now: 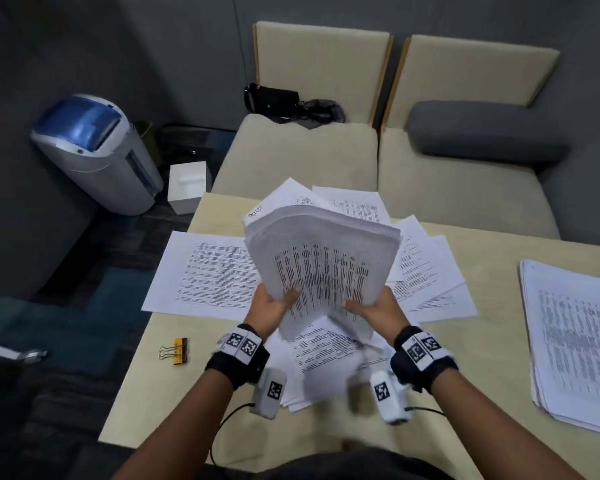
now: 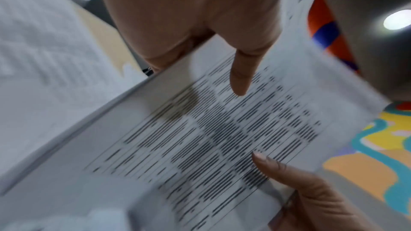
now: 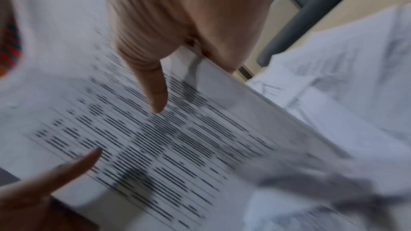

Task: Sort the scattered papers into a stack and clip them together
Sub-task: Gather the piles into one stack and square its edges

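Both hands hold a thick bundle of printed papers (image 1: 323, 265) raised above the table and tilted away from me. My left hand (image 1: 274, 306) grips its lower left edge, thumb on the printed face. My right hand (image 1: 371, 308) grips the lower right edge the same way. The left wrist view shows the bundle (image 2: 200, 138) with my left thumb (image 2: 241, 76) pressed on top. In the right wrist view the bundle (image 3: 166, 147) is blurred, my right thumb (image 3: 155, 92) lying on it. Loose sheets (image 1: 208, 271) lie scattered on the table underneath. A yellow binder clip (image 1: 175, 351) lies left of my left wrist.
A second stack of printed papers (image 1: 575, 341) sits at the table's right edge. The light wooden table (image 1: 174, 403) meets a beige sofa (image 1: 298, 157) at its far side. A grey and blue shredder (image 1: 94, 150) and a white box (image 1: 187, 188) stand on the floor at left.
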{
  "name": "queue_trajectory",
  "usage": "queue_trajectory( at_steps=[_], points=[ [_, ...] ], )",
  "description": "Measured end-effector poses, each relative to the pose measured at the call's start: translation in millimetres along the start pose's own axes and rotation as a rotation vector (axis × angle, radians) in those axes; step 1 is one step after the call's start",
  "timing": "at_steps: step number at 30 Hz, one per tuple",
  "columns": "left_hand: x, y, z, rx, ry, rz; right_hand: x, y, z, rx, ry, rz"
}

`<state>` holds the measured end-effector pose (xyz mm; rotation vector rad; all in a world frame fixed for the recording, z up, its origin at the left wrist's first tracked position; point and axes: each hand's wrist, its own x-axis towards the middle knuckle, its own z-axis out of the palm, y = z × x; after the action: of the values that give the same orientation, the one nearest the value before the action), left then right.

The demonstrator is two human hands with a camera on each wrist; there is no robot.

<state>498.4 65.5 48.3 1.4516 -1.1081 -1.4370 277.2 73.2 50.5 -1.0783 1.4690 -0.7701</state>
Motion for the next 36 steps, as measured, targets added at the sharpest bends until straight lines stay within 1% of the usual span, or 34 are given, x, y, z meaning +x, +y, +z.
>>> queue_trajectory(
  at_steps=[2, 4, 6, 8, 10, 12, 14, 16, 18, 19, 21, 23, 26, 28, 29, 30, 31, 34, 36],
  points=[
    [6, -7, -1, 0.081, 0.045, 0.010, 4, 22, -6, -0.062, 0.009, 0.052],
    [18, -4, -9, 0.179, 0.103, 0.018, 12, 39, -22, -0.113, 0.033, 0.111],
    [35, 4, -25, 0.328, 0.184, 0.003, 20, 53, -43, -0.169, 0.109, 0.171],
    [53, 12, -48, 0.495, 0.235, -0.058, 27, 65, -66, -0.207, 0.246, 0.216],
    [70, 18, -75, 0.604, 0.277, -0.153, 38, 68, -84, -0.215, 0.373, 0.241],
    [84, 17, -102, 0.641, 0.346, -0.234, 52, 61, -95, -0.224, 0.419, 0.252],
    [99, 14, -122, 0.616, 0.409, -0.320, 72, 48, -104, -0.252, 0.404, 0.236],
    [117, 9, -133, 0.530, 0.447, -0.391, 94, 31, -109, -0.279, 0.380, 0.221],
    [131, 6, -131, 0.480, 0.422, -0.454, 123, 19, -110, -0.353, 0.333, 0.201],
    [140, 2, -126, 0.454, 0.404, -0.473, 140, 13, -110, -0.432, 0.303, 0.189],
    [154, -3, -108, 0.348, 0.346, -0.523, 178, 6, -109, -0.602, 0.263, 0.187],
    [169, -9, -86, 0.277, 0.298, -0.553, 213, -2, -107, -0.727, 0.258, 0.215],
    [191, -16, -57, 0.375, 0.367, -0.540, 257, -11, -107, -0.965, 0.226, 0.256],
    [205, -22, -47, 0.480, 0.380, -0.538, 283, -12, -112, -1.029, 0.136, 0.362],
    [211, -29, -47, 0.516, 0.369, -0.546, 296, -10, -115, -0.995, 0.090, 0.409],
    [215, -31, -45, 0.530, 0.356, -0.564, 306, -9, -116, -0.906, 0.051, 0.425],
    [219, -38, -47, 0.541, 0.345, -0.568, 315, -9, -116, -0.777, 0.031, 0.401],
    [223, -40, -41, 0.597, 0.282, -0.553, 323, -15, -100, -0.428, 0.062, 0.225],
    [224, -38, -33, 0.592, 0.218, -0.534, 318, -20, -84, -0.290, -0.002, 0.172]
  ],
)
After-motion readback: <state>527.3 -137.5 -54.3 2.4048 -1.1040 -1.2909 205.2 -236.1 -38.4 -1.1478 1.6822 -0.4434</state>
